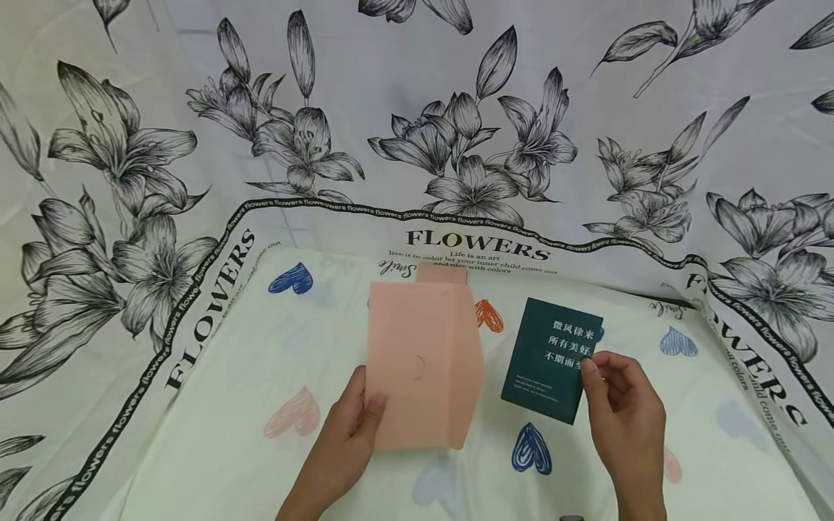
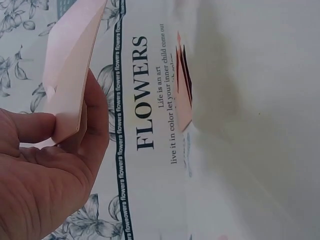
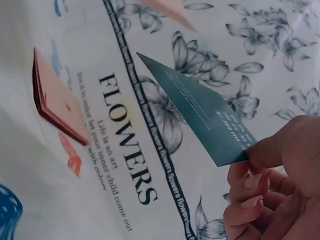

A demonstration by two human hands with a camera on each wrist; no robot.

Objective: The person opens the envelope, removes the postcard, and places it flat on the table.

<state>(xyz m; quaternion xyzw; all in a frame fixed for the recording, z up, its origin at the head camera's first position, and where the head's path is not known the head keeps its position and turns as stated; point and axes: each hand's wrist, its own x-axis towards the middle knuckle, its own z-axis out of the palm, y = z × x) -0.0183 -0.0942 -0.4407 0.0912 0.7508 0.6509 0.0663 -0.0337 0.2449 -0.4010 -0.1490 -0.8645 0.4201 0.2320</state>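
Note:
My left hand (image 1: 348, 441) grips a pink envelope (image 1: 410, 362) by its lower left edge, thumb on the front. The envelope's pointed flap stands unfolded on the right side, and a small curved notch marks its front. In the left wrist view the envelope (image 2: 70, 75) shows edge-on between thumb and fingers. To the right, my right hand (image 1: 628, 420) pinches a dark green card (image 1: 550, 362) with white Chinese writing at its right edge. The card (image 3: 195, 110) is held in the air, tilted, in the right wrist view. Card and envelope are apart.
Behind the held envelope lies a pink stack, perhaps envelopes (image 3: 60, 100), on the heart-printed white cloth (image 1: 228, 398). A flower-printed curtain (image 1: 339, 65) rises behind and at both sides. A small dark object (image 1: 572, 517) shows at the bottom edge.

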